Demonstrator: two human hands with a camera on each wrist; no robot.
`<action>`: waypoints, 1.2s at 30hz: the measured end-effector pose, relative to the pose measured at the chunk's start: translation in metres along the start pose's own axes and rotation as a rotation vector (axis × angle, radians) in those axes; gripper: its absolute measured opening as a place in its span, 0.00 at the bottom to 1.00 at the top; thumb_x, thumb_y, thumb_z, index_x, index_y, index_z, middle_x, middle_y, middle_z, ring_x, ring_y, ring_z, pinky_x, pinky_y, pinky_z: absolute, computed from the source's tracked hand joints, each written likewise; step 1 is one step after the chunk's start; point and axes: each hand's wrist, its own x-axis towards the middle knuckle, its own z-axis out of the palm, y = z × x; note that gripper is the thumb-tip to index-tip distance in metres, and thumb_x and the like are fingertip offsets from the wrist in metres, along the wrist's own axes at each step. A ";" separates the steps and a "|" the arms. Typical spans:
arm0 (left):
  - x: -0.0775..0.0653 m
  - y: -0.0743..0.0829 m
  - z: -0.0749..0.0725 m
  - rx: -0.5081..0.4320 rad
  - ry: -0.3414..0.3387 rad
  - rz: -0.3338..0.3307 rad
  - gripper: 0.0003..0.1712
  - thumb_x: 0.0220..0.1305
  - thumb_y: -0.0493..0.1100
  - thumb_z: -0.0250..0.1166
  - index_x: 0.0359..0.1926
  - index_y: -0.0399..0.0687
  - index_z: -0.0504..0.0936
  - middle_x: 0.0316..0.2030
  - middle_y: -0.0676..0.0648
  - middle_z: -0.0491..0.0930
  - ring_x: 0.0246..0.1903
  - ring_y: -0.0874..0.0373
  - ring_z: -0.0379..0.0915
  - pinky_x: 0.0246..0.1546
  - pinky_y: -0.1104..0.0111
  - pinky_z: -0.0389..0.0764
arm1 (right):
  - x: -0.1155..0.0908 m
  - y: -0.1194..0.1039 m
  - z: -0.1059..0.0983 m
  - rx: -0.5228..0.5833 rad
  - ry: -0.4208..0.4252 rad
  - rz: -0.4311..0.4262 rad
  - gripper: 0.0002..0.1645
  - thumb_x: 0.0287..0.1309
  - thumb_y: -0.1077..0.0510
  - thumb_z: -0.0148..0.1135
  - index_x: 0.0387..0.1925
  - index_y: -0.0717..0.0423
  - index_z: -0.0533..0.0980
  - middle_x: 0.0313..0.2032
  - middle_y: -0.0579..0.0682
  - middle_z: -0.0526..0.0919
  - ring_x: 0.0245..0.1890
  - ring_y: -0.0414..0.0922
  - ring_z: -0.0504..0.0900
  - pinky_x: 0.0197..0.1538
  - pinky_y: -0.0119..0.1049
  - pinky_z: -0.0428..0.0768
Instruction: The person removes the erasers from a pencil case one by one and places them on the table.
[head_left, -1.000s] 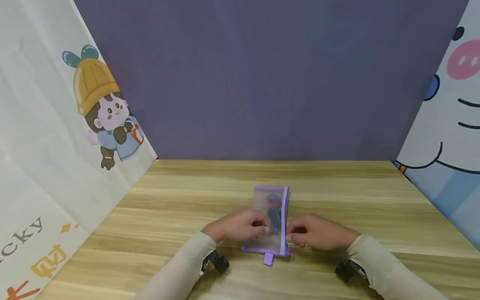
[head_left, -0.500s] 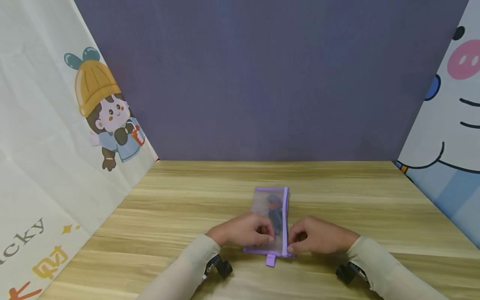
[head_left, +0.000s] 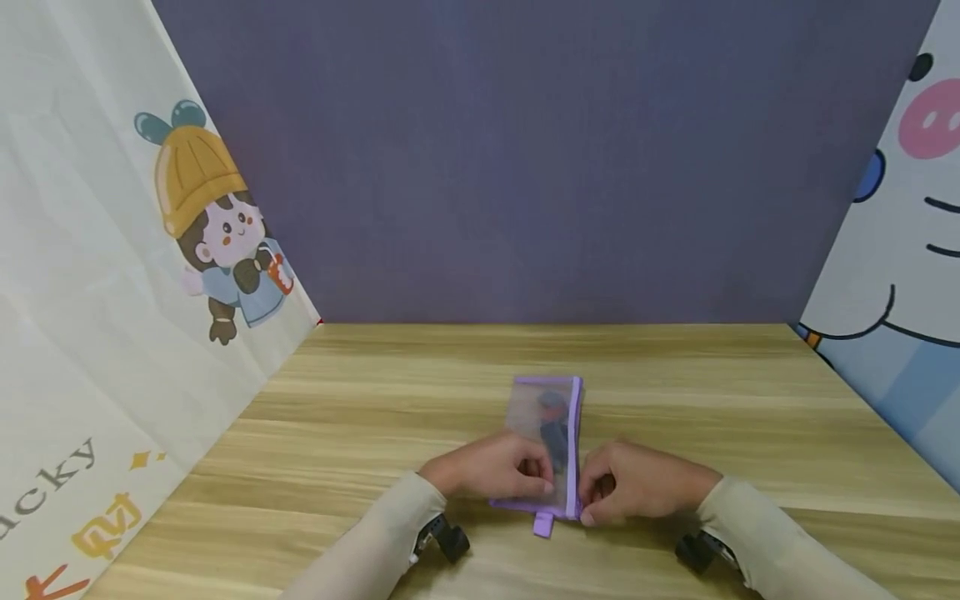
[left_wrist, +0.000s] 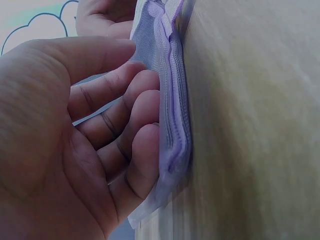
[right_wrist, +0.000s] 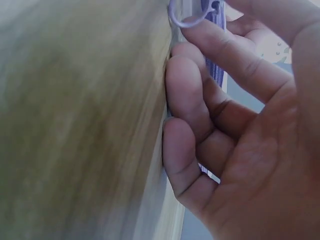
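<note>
A purple-edged mesh zipper pouch point(head_left: 525, 404) lies flat on the wooden table, its zipper along the right side. Through the mesh shows a dark item point(head_left: 553, 425) with a reddish patch; its kind is unclear. My left hand point(head_left: 495, 465) rests on the pouch's lower half, loosely bent fingertips point(left_wrist: 146, 105) against the mesh beside the zipper. At the near right corner is my right hand point(head_left: 645, 479), thumb and forefinger apart. In the right wrist view the zipper pull's purple ring point(right_wrist: 187, 24) touches the forefinger's tip; the thumb's tip is out of frame.
A short purple tab point(head_left: 543, 525) sticks out from the pouch's near edge. Wooden table point(head_left: 360, 383) surrounds the pouch. A dark panel point(head_left: 480, 167) stands behind, with cartoon-printed sheets point(head_left: 75, 250) on the left and right.
My right hand has slid toward me along the zipper to the near corner, covering the ring in the head view. The left hand has shifted slightly nearer and right. The pouch has barely moved.
</note>
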 end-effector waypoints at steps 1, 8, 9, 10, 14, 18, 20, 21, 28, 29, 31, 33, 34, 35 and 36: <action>0.000 0.000 0.001 -0.008 -0.006 -0.002 0.03 0.66 0.45 0.68 0.35 0.54 0.83 0.29 0.63 0.79 0.28 0.72 0.75 0.30 0.77 0.80 | 0.000 0.000 0.000 0.006 -0.006 0.003 0.03 0.57 0.53 0.72 0.32 0.44 0.84 0.29 0.39 0.81 0.27 0.32 0.76 0.27 0.26 0.78; 0.000 -0.001 0.004 -0.012 -0.033 -0.016 0.07 0.63 0.51 0.71 0.33 0.58 0.82 0.26 0.64 0.79 0.24 0.72 0.74 0.25 0.76 0.79 | 0.001 -0.001 0.002 -0.010 -0.003 -0.005 0.04 0.57 0.53 0.72 0.31 0.44 0.83 0.28 0.37 0.80 0.26 0.31 0.75 0.26 0.26 0.77; 0.000 -0.001 0.005 -0.002 -0.034 -0.018 0.07 0.63 0.52 0.71 0.32 0.58 0.82 0.26 0.65 0.79 0.24 0.72 0.74 0.25 0.76 0.79 | 0.001 -0.001 0.003 -0.013 -0.002 -0.010 0.04 0.57 0.53 0.72 0.30 0.44 0.82 0.28 0.37 0.80 0.26 0.31 0.75 0.26 0.26 0.77; 0.000 -0.001 0.005 0.013 -0.037 -0.020 0.08 0.63 0.53 0.71 0.32 0.58 0.82 0.25 0.65 0.79 0.24 0.73 0.74 0.25 0.77 0.79 | 0.002 -0.001 0.003 -0.018 0.000 -0.018 0.04 0.57 0.53 0.72 0.30 0.44 0.82 0.28 0.36 0.80 0.26 0.31 0.75 0.26 0.26 0.78; 0.000 0.002 0.005 0.088 -0.042 -0.017 0.10 0.62 0.55 0.72 0.31 0.59 0.81 0.24 0.67 0.78 0.23 0.75 0.73 0.25 0.79 0.77 | 0.003 -0.003 0.004 -0.046 0.002 -0.050 0.04 0.58 0.54 0.71 0.30 0.44 0.82 0.28 0.35 0.79 0.25 0.30 0.76 0.26 0.27 0.79; 0.002 0.005 0.007 0.159 -0.043 -0.003 0.10 0.61 0.54 0.72 0.30 0.60 0.80 0.22 0.68 0.76 0.22 0.76 0.71 0.24 0.81 0.75 | 0.002 -0.006 0.006 -0.107 0.001 -0.045 0.06 0.56 0.52 0.73 0.30 0.42 0.81 0.28 0.35 0.78 0.26 0.30 0.76 0.27 0.28 0.80; 0.003 0.006 0.007 0.182 -0.041 0.006 0.10 0.61 0.53 0.72 0.30 0.60 0.79 0.22 0.68 0.75 0.22 0.76 0.70 0.24 0.81 0.74 | 0.002 -0.008 0.007 -0.137 0.002 -0.028 0.07 0.55 0.49 0.74 0.29 0.41 0.80 0.28 0.35 0.78 0.26 0.31 0.76 0.28 0.28 0.79; 0.003 0.006 0.007 0.190 -0.042 0.008 0.10 0.61 0.53 0.72 0.29 0.60 0.79 0.22 0.68 0.75 0.22 0.76 0.70 0.24 0.81 0.73 | 0.001 -0.009 0.007 -0.154 0.004 -0.021 0.08 0.54 0.48 0.74 0.29 0.41 0.80 0.28 0.34 0.78 0.27 0.31 0.75 0.28 0.28 0.79; 0.004 0.007 0.007 0.199 -0.048 0.003 0.11 0.61 0.54 0.72 0.29 0.60 0.79 0.22 0.67 0.75 0.22 0.76 0.70 0.23 0.81 0.73 | 0.000 -0.009 0.007 -0.182 0.005 -0.019 0.08 0.57 0.52 0.72 0.29 0.40 0.78 0.29 0.34 0.77 0.27 0.31 0.75 0.29 0.28 0.78; 0.004 0.007 0.007 0.200 -0.049 0.005 0.11 0.61 0.55 0.72 0.29 0.60 0.79 0.22 0.67 0.75 0.22 0.76 0.70 0.23 0.81 0.73 | 0.000 -0.009 0.007 -0.171 0.001 -0.018 0.07 0.57 0.53 0.71 0.29 0.40 0.78 0.29 0.34 0.77 0.27 0.31 0.75 0.28 0.28 0.78; 0.003 0.007 0.007 0.195 -0.051 0.010 0.11 0.61 0.55 0.72 0.30 0.60 0.79 0.22 0.68 0.75 0.21 0.76 0.70 0.23 0.81 0.73 | 0.000 -0.008 0.006 -0.141 -0.007 -0.021 0.06 0.59 0.56 0.69 0.30 0.40 0.79 0.29 0.34 0.77 0.26 0.30 0.75 0.27 0.28 0.78; 0.003 0.007 0.007 0.196 -0.053 0.014 0.11 0.61 0.56 0.72 0.30 0.61 0.79 0.22 0.68 0.75 0.22 0.77 0.70 0.23 0.81 0.74 | 0.000 -0.007 0.005 -0.116 -0.013 -0.030 0.07 0.61 0.58 0.66 0.31 0.41 0.80 0.28 0.34 0.78 0.25 0.30 0.74 0.27 0.27 0.78; 0.002 0.007 0.008 0.199 -0.052 0.015 0.12 0.60 0.56 0.72 0.30 0.61 0.79 0.22 0.68 0.75 0.22 0.77 0.70 0.23 0.81 0.74 | 0.001 -0.007 0.005 -0.106 -0.014 -0.038 0.07 0.62 0.59 0.65 0.31 0.41 0.81 0.28 0.34 0.78 0.25 0.30 0.74 0.26 0.27 0.78; 0.002 0.007 0.008 0.202 -0.051 0.015 0.12 0.60 0.57 0.72 0.30 0.61 0.79 0.22 0.68 0.75 0.22 0.77 0.70 0.23 0.81 0.74 | 0.000 -0.006 0.004 -0.100 -0.015 -0.044 0.08 0.63 0.60 0.63 0.32 0.41 0.81 0.29 0.34 0.79 0.26 0.30 0.74 0.27 0.27 0.78; 0.003 0.007 0.008 0.204 -0.052 0.013 0.12 0.60 0.57 0.72 0.30 0.61 0.79 0.22 0.68 0.75 0.22 0.77 0.70 0.23 0.81 0.74 | 0.000 -0.006 0.004 -0.091 -0.015 -0.055 0.09 0.64 0.61 0.62 0.32 0.42 0.81 0.29 0.34 0.79 0.26 0.30 0.74 0.27 0.27 0.78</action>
